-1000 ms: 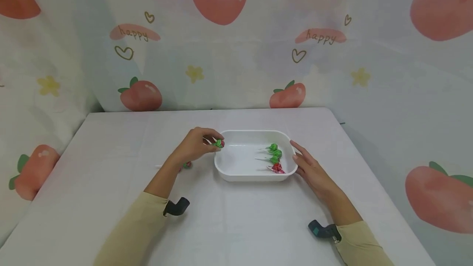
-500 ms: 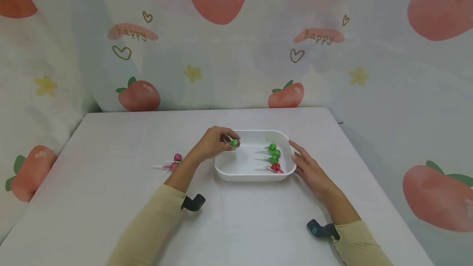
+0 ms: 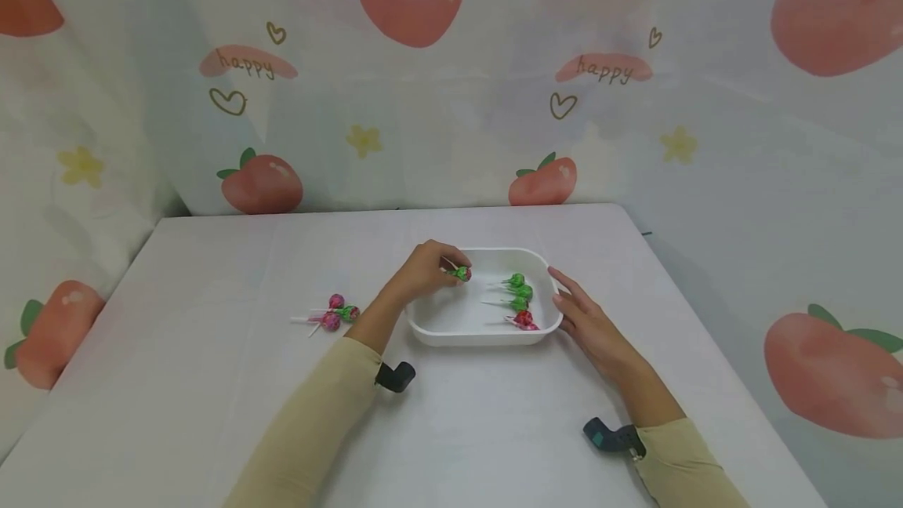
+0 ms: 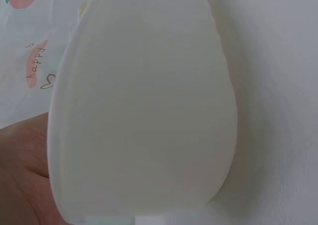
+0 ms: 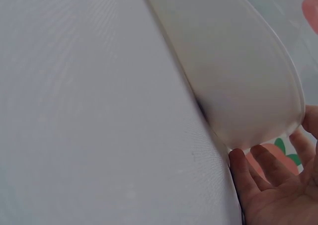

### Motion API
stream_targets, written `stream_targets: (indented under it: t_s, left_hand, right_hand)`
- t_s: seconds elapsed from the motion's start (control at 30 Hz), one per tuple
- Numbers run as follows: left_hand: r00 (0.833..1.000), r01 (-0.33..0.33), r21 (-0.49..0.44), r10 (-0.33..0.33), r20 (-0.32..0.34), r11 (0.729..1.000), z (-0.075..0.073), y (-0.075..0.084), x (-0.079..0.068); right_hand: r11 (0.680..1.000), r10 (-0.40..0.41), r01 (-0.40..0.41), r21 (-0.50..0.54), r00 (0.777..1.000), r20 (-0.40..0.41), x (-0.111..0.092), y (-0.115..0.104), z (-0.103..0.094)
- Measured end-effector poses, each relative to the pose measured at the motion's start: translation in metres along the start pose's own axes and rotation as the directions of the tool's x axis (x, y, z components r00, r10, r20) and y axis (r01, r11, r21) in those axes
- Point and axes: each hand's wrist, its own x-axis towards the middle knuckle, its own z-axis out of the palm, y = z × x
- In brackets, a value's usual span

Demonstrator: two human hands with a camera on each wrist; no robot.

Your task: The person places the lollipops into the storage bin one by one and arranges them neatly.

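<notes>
In the head view, my left hand (image 3: 430, 266) pinches a green-and-red wrapped lollipop (image 3: 462, 273) over the left part of a white tray (image 3: 480, 339). The fingers of my right hand (image 3: 589, 320) touch the tray's right end at its rim. Inside, toward that end, lie several lollipops in a column: green ones (image 3: 520, 293) above and red-pink ones (image 3: 524, 321) below, sticks pointing left. The tray's outer wall (image 4: 149, 106) fills most of the left wrist view and hides the left fingers. In the right wrist view, spread right fingers (image 5: 271, 165) rest against the tray's end.
On the white table (image 3: 212, 382), left of the tray, several pink and green lollipops (image 3: 330, 321) lie bunched, sticks leftward. Behind the table hangs a curtain (image 3: 451, 124) with printed peaches. A dark wrist camera (image 3: 397, 376) sits at the left sleeve and another (image 3: 610, 437) at the right.
My left hand has moved right with the lollipop, from the tray's left rim to over its inside, uncovering the bunch on the table. My right hand stays at the tray's end.
</notes>
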Motion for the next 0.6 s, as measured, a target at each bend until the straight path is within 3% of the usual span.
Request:
stream_targets:
  t_s: [0.23,0.43,0.6]
  left_hand:
    - [0.997,0.069,-0.019,-0.070,-0.038,0.997,0.010,0.000,0.006]
    - [0.986,0.144,0.076,-0.137,-0.091,0.987,0.019,-0.004,0.009]
    - [0.979,0.171,0.077,-0.160,-0.126,0.982,0.024,-0.004,0.011]
  right_hand:
    - [1.000,-0.003,0.003,0.006,1.000,0.001,-0.001,0.001,0.000]
    - [1.000,0.009,-0.009,-0.008,1.000,0.000,-0.001,0.001,0.000]
    - [1.000,0.001,-0.001,0.001,1.000,0.002,0.000,0.001,-0.002]
